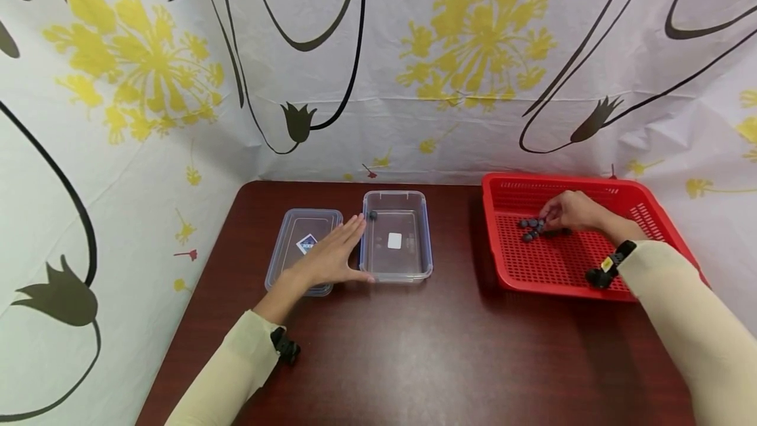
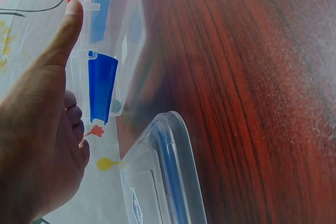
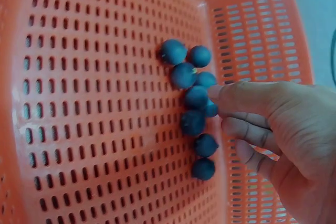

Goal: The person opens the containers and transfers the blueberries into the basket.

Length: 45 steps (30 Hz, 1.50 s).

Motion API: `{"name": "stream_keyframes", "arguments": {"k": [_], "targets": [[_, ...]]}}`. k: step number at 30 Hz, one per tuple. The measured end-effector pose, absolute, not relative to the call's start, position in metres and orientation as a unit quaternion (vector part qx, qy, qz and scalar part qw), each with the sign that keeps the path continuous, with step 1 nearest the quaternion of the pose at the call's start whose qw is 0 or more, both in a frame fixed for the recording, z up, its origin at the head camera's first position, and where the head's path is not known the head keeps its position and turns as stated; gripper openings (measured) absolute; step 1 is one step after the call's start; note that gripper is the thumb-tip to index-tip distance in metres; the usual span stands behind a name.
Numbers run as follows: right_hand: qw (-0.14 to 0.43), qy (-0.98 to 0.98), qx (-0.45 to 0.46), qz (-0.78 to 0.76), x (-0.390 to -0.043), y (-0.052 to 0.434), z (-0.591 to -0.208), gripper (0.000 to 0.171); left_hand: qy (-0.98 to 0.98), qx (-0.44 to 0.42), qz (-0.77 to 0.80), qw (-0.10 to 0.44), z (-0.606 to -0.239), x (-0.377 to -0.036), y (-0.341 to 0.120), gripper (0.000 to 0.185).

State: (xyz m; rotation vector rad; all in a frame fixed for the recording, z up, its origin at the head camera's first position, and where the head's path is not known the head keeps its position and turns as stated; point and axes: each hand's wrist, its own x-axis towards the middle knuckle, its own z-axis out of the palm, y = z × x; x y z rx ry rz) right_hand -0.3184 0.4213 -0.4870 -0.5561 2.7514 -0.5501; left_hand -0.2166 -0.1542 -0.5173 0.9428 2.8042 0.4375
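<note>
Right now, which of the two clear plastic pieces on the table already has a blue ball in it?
The deeper container on the right, beside the left hand: one blue ball lies in its far-left corner. The flat lid holds none.

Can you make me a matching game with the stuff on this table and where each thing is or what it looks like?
Things:
1. red basket
2. clear box
3. lid
4. left hand

Places or looks:
A. lies flat on the table at the left, with a blue and white label
B. holds a bunch of small dark blue balls
C. has one dark ball in its far left corner
D. flat, fingers straight, against the box's side

Pairs: 1-B, 2-C, 3-A, 4-D
</note>
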Motion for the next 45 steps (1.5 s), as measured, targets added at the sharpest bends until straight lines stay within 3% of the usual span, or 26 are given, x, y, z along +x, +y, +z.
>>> {"name": "stream_keyframes", "arguments": {"k": [10, 15, 30, 45], "targets": [[0.019, 0.936, -0.291, -0.196, -0.317, 0.375, -0.45, 0.015, 0.934, 0.317, 0.145, 0.073, -0.517, -0.216, -0.153, 0.128], [-0.006, 0.924, -0.319, -0.212, -0.314, 0.327, -0.427, 0.017, 0.934, 0.318, 0.148, 0.074, -0.517, -0.216, -0.153, 0.128], [0.038, 0.891, -0.36, -0.275, -0.313, 0.182, -0.433, 0.023, 0.936, 0.317, 0.135, 0.071, -0.517, -0.216, -0.152, 0.128], [0.077, 0.893, -0.356, -0.264, -0.332, 0.107, -0.481, 0.031, 0.938, 0.313, 0.131, 0.076, -0.517, -0.217, -0.151, 0.128]]}}
